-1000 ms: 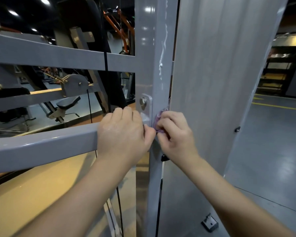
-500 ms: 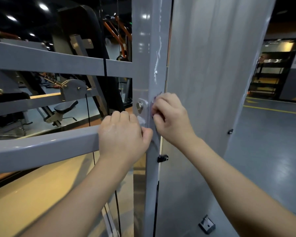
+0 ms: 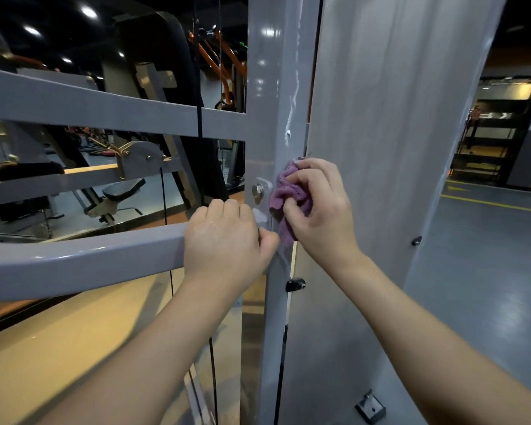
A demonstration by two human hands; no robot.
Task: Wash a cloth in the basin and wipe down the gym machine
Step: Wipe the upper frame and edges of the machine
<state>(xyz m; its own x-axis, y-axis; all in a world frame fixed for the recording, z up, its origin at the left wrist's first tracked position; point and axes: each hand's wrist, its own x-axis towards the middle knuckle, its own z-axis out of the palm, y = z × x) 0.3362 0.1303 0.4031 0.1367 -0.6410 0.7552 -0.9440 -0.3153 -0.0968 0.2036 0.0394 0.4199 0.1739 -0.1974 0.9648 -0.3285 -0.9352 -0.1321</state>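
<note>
Both hands engaged: right hand (image 3: 321,207) clutches bunched purple cloth (image 3: 285,197), hanging lengthwise down the vertical post (image 3: 267,87); left hand (image 3: 224,243) grasps the horizontal bar (image 3: 83,262).

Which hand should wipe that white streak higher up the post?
Right. The right hand already grips the purple cloth just below the streak; the left hand grips the crossbar.

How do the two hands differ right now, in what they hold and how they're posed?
The left hand grips the grey crossbar from above, knuckles up; the right hand bunches the purple cloth against the upright post. The left hand sits lower and holds bare metal, apparently bracing; the right hand sits higher, fingers pinching fabric beside the bolt. Both are bare and curled, working at the same joint.
</note>
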